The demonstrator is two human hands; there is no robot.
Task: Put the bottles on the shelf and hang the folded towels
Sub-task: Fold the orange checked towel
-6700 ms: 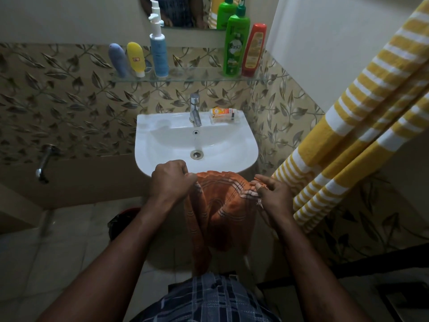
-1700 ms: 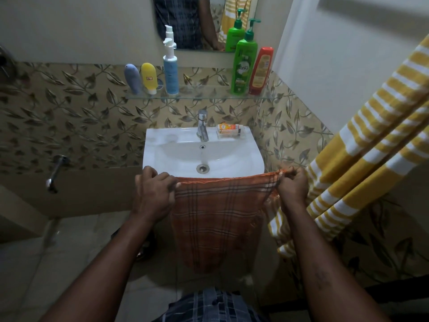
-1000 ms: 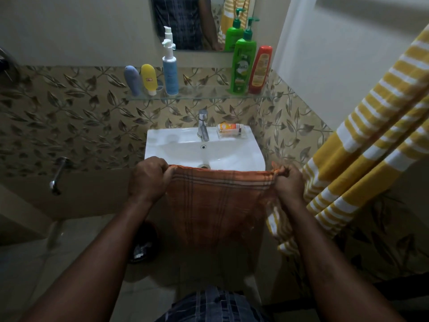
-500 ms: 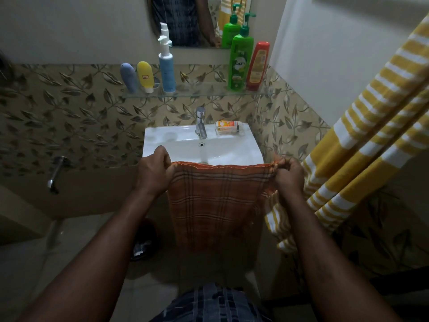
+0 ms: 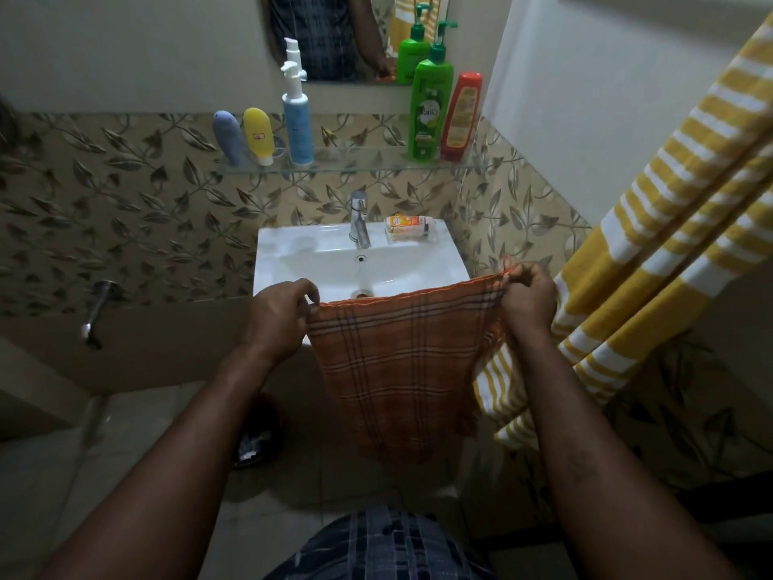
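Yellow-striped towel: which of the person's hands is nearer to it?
Right. The right hand, pinching the orange checked towel, is beside the yellow-striped towel; the left hand pinches the opposite corner, farther left.

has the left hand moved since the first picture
Yes: the left hand, pinching the towel, went left, from beside the drain toward the sink's left edge.

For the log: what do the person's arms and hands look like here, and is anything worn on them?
Both forearms are bare as far as the frame edge, with no sleeves in view. The left hand and right hand wear no gloves, and no ring, watch or bracelet shows. A dark blue checked garment is visible at the bottom edge.
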